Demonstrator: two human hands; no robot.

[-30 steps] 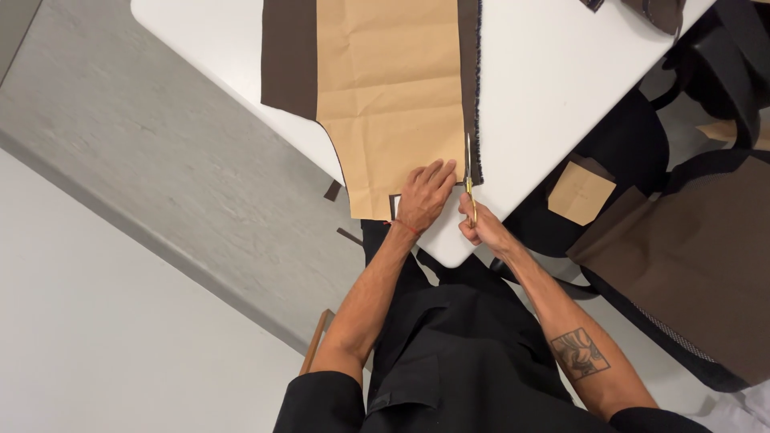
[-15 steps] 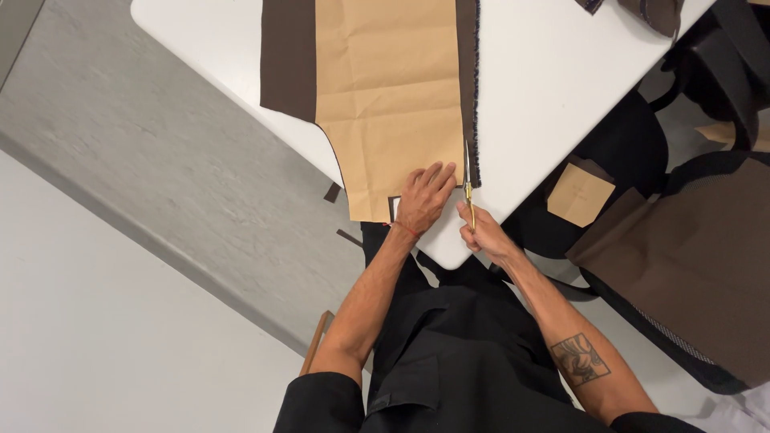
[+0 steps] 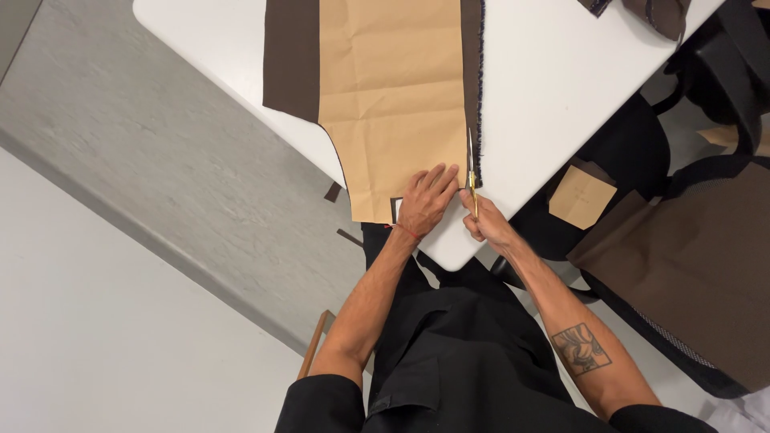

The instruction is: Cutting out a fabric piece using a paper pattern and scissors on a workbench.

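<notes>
A tan paper pattern (image 3: 391,88) lies on dark brown fabric (image 3: 290,56) on a white table (image 3: 553,88). My left hand (image 3: 426,200) presses flat on the pattern's near right corner. Just to its right, my right hand (image 3: 484,223) grips a pair of scissors (image 3: 472,172) whose blades point away from me along the pattern's right edge, where a narrow strip of fabric (image 3: 473,72) with a frayed edge shows.
Black chairs (image 3: 634,152) stand at the right, one with a small tan paper piece (image 3: 581,196). A large brown fabric piece (image 3: 690,265) drapes at the right. More fabric scraps (image 3: 654,12) lie at the table's far corner. Grey floor (image 3: 160,168) lies left.
The scissors have advanced slightly along the pattern's right edge. My left hand stays pressed on the paper in nearly the same place.
</notes>
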